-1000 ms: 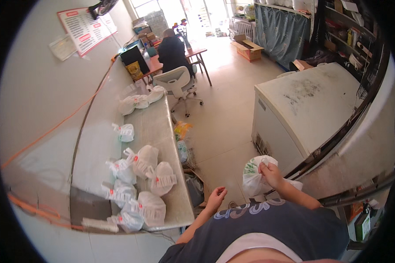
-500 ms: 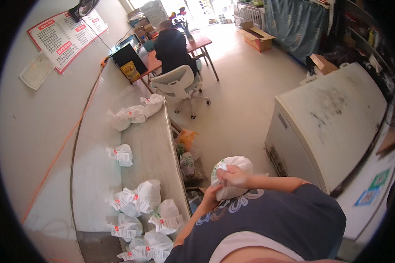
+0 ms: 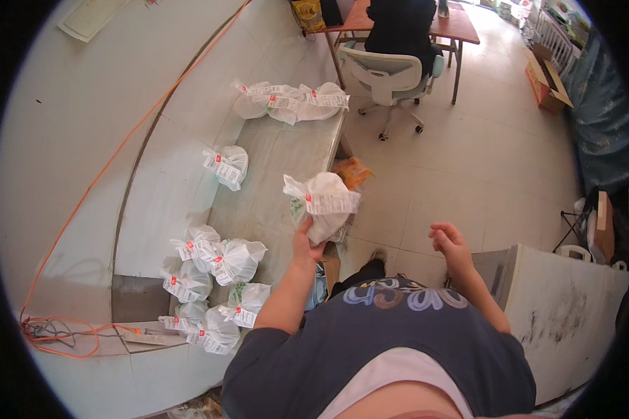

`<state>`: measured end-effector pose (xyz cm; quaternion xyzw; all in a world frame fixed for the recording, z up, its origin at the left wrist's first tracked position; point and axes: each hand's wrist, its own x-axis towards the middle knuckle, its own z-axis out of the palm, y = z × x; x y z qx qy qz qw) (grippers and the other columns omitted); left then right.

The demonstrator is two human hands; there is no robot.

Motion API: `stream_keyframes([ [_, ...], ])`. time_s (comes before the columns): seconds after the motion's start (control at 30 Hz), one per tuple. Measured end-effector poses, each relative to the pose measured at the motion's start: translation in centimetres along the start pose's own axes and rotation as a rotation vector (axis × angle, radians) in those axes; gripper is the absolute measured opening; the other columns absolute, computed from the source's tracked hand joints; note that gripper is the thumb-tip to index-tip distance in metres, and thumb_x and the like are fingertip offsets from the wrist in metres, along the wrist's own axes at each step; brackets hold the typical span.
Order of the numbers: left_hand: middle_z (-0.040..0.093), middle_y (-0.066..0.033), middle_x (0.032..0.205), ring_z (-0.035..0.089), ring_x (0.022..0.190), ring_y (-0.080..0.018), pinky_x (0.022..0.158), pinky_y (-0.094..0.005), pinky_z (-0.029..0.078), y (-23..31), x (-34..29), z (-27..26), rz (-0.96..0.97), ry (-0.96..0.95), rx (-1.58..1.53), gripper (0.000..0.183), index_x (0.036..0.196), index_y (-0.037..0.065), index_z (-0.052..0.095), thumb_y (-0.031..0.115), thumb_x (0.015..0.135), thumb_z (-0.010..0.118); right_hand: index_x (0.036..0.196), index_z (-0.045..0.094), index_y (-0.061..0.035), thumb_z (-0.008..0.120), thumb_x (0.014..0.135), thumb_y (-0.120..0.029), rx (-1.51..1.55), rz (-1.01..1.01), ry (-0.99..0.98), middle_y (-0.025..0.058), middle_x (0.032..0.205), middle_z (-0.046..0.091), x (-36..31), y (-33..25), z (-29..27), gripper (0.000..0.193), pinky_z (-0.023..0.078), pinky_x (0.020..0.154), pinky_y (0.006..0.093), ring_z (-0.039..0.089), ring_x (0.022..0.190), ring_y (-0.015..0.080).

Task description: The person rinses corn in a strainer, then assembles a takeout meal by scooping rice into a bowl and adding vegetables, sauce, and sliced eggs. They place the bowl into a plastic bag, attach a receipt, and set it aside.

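A tied white plastic bag (image 3: 326,201) with a paper slip across its front is in my left hand (image 3: 305,243), whose fingers close on its lower side. The bag is over the right edge of the grey counter (image 3: 264,150); its contents are hidden. My right hand (image 3: 454,244) is away from it over the floor, empty, with the fingers loosely bent and apart. On the counter's near end stand several similar white bags (image 3: 236,262) with slips. One single bag (image 3: 230,166) is farther up, and a row of bags (image 3: 286,103) lines the far end.
A person in black sits on a white swivel chair (image 3: 398,73) at a reddish table (image 3: 458,24). A worn white chest (image 3: 559,307) stands at my right. An orange cable (image 3: 129,146) runs along the left wall, and an open cardboard box (image 3: 546,80) lies far right.
The bag has moved left and forward from my body toward the counter. My right hand has let go of it and drawn off to the right. The view has turned left and down.
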<state>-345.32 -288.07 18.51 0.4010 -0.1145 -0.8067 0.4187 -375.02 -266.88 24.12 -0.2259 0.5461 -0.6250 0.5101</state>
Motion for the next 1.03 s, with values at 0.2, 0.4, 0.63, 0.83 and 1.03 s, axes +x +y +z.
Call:
stream_keyframes([
  [0.2, 0.056, -0.0091, 0.123, 0.056, 0.109, -0.0324, 0.090, -0.0496, 0.047, 2.5, 11.8, 3.5, 0.119, 0.178, -0.093, 0.044, 0.129, 0.010, 0.046, 0.023, 0.088, 0.055, 0.108, 0.057, -0.0059, 0.053, 0.095, -0.016, 0.116, 0.065, 0.305, 0.0004, 0.088, 0.057, 0.7, 0.0, -7.6, 0.017, 0.039, 0.063, 0.0190, 0.047, 0.069, 0.0047],
  [0.4, 0.055, -0.0110, 0.125, 0.055, 0.113, -0.0324, 0.092, -0.0483, 0.047, 4.1, 21.9, 6.4, 0.162, 0.236, -0.172, 0.042, 0.129, 0.011, 0.046, 0.025, 0.090, 0.051, 0.108, 0.057, -0.0063, 0.051, 0.096, -0.017, 0.141, 0.033, 0.575, 0.0003, 0.086, 0.056, 4.2, -3.3, -10.7, 0.017, 0.038, 0.061, 0.0181, 0.045, 0.066, 0.0044],
  [0.63, 0.045, -0.0151, 0.135, 0.049, 0.118, -0.0317, 0.097, -0.0434, 0.043, 5.9, 26.6, 5.6, 0.408, 0.404, 0.217, 0.051, 0.136, 0.006, 0.038, 0.024, 0.092, 0.053, 0.109, 0.056, -0.0051, 0.051, 0.096, -0.017, 0.068, -0.008, 0.523, 0.0010, 0.087, 0.056, 11.5, -6.6, -10.9, 0.018, 0.037, 0.060, 0.0186, 0.044, 0.066, 0.0044],
  [0.83, 0.034, -0.0174, 0.140, 0.037, 0.127, -0.0296, 0.106, -0.0399, 0.031, 14.7, 18.7, 19.8, 1.351, 0.589, 0.770, 0.061, 0.140, -0.001, 0.026, 0.021, 0.090, 0.054, 0.108, 0.057, -0.0043, 0.052, 0.095, -0.015, 0.016, 0.043, 0.457, 0.0012, 0.088, 0.057, 16.9, -7.9, -10.9, 0.018, 0.039, 0.062, 0.0191, 0.046, 0.067, 0.0048],
  [1.03, 0.044, -0.0141, 0.136, 0.040, 0.128, -0.0322, 0.105, -0.0534, 0.028, 20.7, 9.9, 36.2, 1.770, -0.651, 0.609, 0.057, 0.141, 0.013, 0.029, 0.045, 0.095, 0.039, 0.107, 0.058, -0.0042, 0.053, 0.094, -0.015, -0.045, 0.034, 0.320, 0.0014, 0.089, 0.057, 22.9, -10.2, -11.8, 0.018, 0.040, 0.063, 0.0194, 0.047, 0.069, 0.0049],
])
